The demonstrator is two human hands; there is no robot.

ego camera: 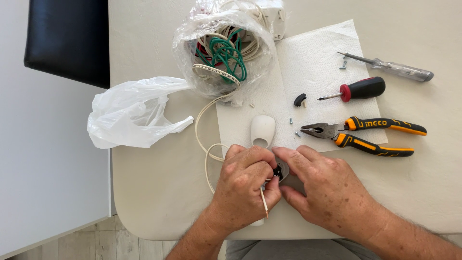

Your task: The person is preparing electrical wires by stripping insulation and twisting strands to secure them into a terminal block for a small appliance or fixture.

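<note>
My left hand (243, 185) and my right hand (322, 185) meet at the table's near edge around a small grey plug base (281, 170) with a dark inner part. Both pinch it from either side. A thin cream cable (208, 163) runs under my left hand, and its end (264, 204) sticks out below my fingers. A white plug cover (263, 130) lies just beyond my hands on a white paper towel (317, 53).
On the paper towel lie orange-and-black pliers (370, 135), a red-and-black screwdriver (358, 89), a clear tester screwdriver (394, 67), a small black part (299, 99) and tiny screws (291, 121). A clear bag of coiled wires (222, 53) and a white plastic bag (130, 113) sit left. A black chair (67, 38) stands beyond.
</note>
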